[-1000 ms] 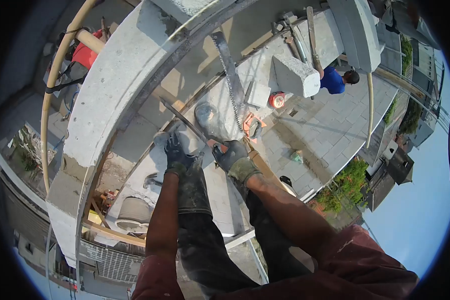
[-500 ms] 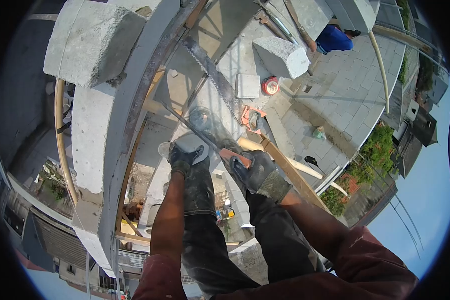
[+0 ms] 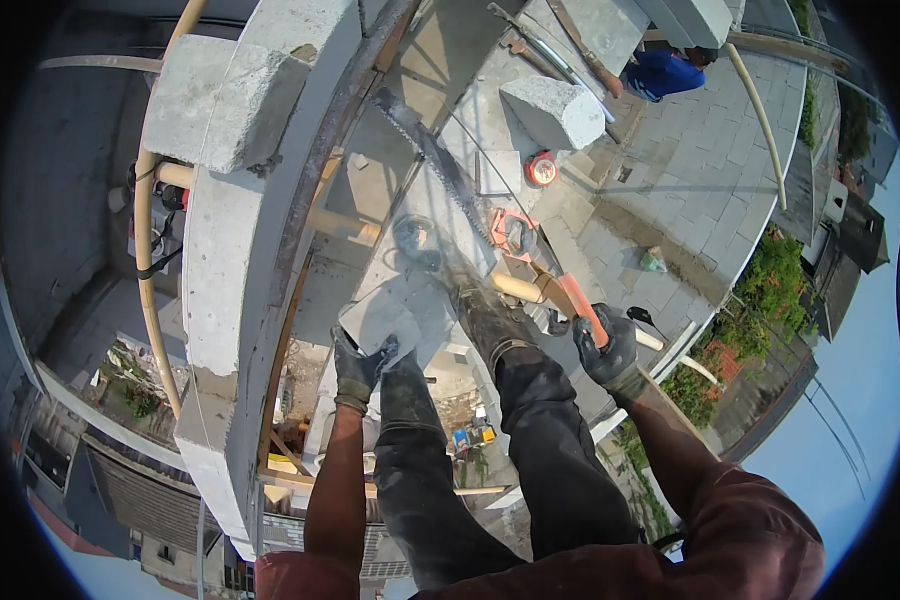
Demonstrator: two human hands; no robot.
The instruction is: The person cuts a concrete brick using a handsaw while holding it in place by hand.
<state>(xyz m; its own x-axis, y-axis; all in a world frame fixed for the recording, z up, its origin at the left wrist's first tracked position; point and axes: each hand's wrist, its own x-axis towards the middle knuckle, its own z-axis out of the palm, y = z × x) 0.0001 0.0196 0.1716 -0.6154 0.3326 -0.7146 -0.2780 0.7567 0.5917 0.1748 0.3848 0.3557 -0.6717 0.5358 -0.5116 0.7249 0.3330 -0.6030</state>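
My left hand (image 3: 366,362), in a dark glove, is closed on the near edge of a pale grey block piece (image 3: 375,318) just in front of my left leg. My right hand (image 3: 607,352), also gloved, grips the orange handle (image 3: 581,308) of a long tool out to the right. Its thin, dark blade is seen nearly edge-on, so its exact kind is unclear. Between the hands and farther forward, a toothed handsaw (image 3: 435,165) with an orange grip (image 3: 511,236) lies on the pale surface. A round clear object (image 3: 416,240) sits near its blade.
A large block (image 3: 555,112), a red tape measure (image 3: 541,170) and long-handled tools (image 3: 550,50) lie ahead. At the left rises a concrete wall (image 3: 230,310) topped by a rough block (image 3: 255,105). A person in blue (image 3: 665,75) is at the upper right. Openings show a lower level.
My right hand has moved right with the orange-handled tool, whose blade has swung away from the block piece. My left hand stays on that piece. The view has shifted slightly.
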